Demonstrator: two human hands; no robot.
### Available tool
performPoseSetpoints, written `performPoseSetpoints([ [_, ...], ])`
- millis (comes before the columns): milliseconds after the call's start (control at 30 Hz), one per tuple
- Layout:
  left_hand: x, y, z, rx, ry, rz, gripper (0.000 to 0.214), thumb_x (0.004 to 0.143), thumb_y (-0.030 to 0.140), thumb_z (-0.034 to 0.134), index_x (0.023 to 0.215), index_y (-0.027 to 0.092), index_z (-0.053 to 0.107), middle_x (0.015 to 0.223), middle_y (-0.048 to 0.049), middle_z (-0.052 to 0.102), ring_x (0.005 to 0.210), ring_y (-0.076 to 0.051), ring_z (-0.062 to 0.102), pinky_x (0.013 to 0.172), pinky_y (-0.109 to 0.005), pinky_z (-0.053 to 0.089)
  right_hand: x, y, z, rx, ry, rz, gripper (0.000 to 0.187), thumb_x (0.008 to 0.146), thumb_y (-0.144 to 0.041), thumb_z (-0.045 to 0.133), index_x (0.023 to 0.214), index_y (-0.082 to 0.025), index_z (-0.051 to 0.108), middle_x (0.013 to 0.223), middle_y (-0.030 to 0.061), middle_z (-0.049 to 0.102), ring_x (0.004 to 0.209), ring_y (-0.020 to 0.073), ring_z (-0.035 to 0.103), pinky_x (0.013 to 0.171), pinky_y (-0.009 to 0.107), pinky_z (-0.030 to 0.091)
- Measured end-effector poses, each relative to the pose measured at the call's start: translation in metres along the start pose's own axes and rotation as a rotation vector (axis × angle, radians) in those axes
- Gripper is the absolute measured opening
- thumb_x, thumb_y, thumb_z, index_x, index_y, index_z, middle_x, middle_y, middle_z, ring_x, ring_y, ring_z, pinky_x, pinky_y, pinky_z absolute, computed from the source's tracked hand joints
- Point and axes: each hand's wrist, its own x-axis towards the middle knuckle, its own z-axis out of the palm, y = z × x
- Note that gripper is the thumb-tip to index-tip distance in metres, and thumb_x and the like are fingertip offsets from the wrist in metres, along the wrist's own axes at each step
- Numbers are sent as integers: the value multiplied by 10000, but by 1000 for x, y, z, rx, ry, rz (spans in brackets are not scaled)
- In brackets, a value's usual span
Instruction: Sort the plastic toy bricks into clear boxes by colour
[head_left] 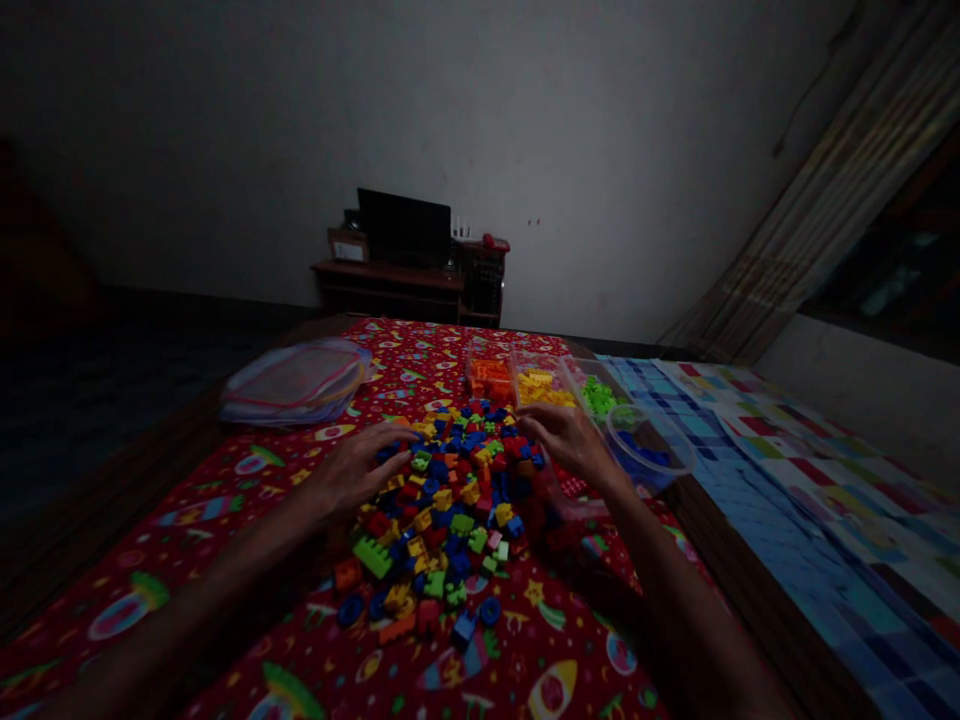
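A loose heap of toy building bricks (pixel 442 500) in yellow, blue, red, orange and green lies on a red patterned cloth (pixel 300 600). My left hand (pixel 364 465) reaches over the heap's left side, thumb apart from the outstretched fingers, with no brick visibly gripped. At the far right of the heap is my right hand (pixel 566 437), its fingertips close together among the bricks. Whatever those fingers may hold is too dark and small to make out. Just beneath this hand, partly covered, sits a clear container with red bricks (pixel 574 487).
Clear containers stand beyond the heap, holding orange bricks (pixel 489 378), yellow bricks (pixel 544 387), green bricks (pixel 598 397) and blue bricks (pixel 641 452). Stacked lids (pixel 296 380) lie at the left. A desk with a monitor (pixel 405 228) is against the wall.
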Motion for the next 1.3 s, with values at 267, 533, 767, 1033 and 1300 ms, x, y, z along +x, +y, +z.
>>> performPoseSetpoints([
  [267,-91,-3,18,83,-152,177,759,782,514,622,1447,344,297,1546,-90,246,1381,-351,259,1071,-517,318,-33,-1,55,-229,-175,-297,422,888,-212,522,1307,-231,481,1349,141,484,1229,247,474,963,401,439],
  [533,-73,-6,37,147,-81,234,572,868,412,545,1409,332,377,1495,-83,345,1318,-315,361,1067,-494,330,-46,11,67,-267,-193,-367,480,904,-140,449,1365,-250,366,1409,135,385,1343,217,328,1059,413,372],
  [767,-22,-3,38,1,129,66,644,841,494,542,1406,251,350,1422,-99,437,1291,-295,411,1060,-487,361,-39,6,69,-271,-191,-390,369,893,-112,462,1241,-233,485,1302,127,472,1225,224,440,996,421,422],
  [1033,39,17,58,-336,259,-89,609,814,496,523,1340,201,435,1312,-128,536,1195,-274,522,986,-455,443,-42,-5,63,-312,-189,-365,296,907,-130,447,1176,-224,526,1325,135,467,1235,219,439,989,406,417],
  [1300,41,-1,19,-403,195,-233,545,830,554,428,1178,175,605,1145,-100,676,1056,-267,613,928,-409,475,-38,-10,62,-383,-121,-363,185,911,-160,472,1062,-180,577,1156,128,565,1079,205,524,889,344,456],
])
